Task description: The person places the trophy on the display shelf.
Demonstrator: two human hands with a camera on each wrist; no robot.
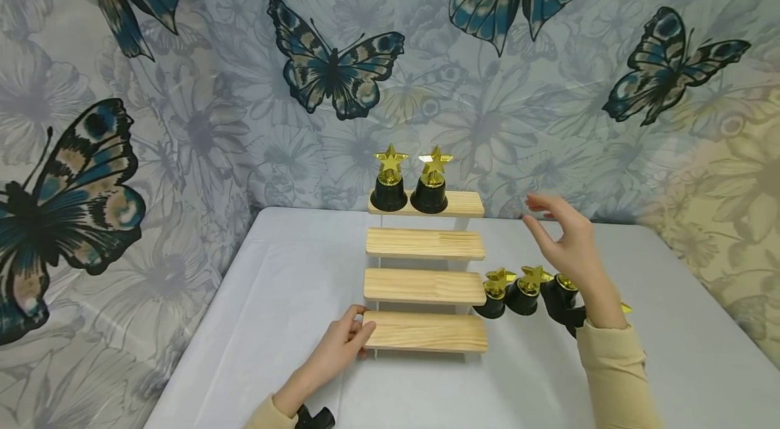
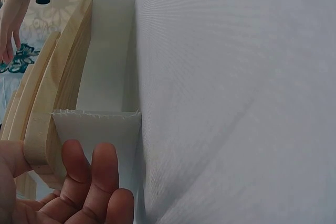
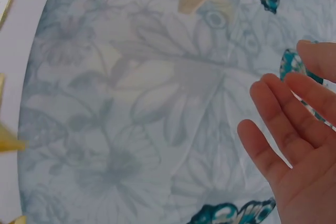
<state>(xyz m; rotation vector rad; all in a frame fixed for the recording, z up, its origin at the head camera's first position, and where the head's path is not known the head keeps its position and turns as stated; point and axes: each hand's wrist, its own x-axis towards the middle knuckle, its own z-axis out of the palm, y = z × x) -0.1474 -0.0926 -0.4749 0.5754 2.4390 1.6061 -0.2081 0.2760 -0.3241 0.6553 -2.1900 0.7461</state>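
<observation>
Gripping with left hand pale wooden four-tier rack bearing gold-starred black trophies; holding right hand loose, unladen. Leaving room toward left edge of desk.

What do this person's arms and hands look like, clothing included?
The left hand and right hand are ungloved. The left sleeve and right sleeve are pale yellowish-beige, the right one wrinkled. A black piece shows beside the left sleeve.

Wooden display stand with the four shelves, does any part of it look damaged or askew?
Yes: in the left wrist view, the white support panel under the lowest shelf has a ragged, frayed-looking edge, unlike the smooth wood. Nothing else stands out; both gold star trophies on the top shelf stand upright.
</observation>
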